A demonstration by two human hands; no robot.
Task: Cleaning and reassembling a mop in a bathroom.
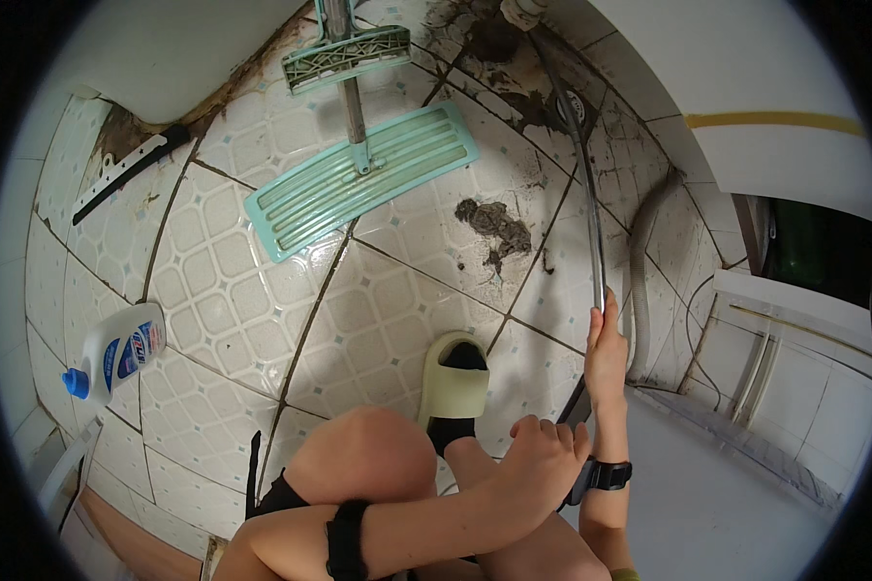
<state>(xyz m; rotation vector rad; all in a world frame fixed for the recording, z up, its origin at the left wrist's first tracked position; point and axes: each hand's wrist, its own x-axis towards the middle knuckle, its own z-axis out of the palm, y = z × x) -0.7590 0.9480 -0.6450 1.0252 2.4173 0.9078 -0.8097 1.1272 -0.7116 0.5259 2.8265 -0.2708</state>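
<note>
My right hand (605, 348) grips a thin metal rod (592, 218) that reaches up to the floor drain (571, 109) in the dirty corner. Bent beside my right wrist, my left hand (548, 457) has curled fingers; whether it holds something is hidden. A clump of dark grey wet dirt (500, 226) lies on the white patterned tiles, left of the rod. Further left, a mint-green flat mop head (363, 178) rests on the floor with its metal pole upright.
A squeegee (131, 173) lies at upper left, and a white bottle with a blue cap (127, 352) is at left. A grey corrugated hose (639, 269) runs along the right wall. My slippered foot (455, 385) stands below the clump.
</note>
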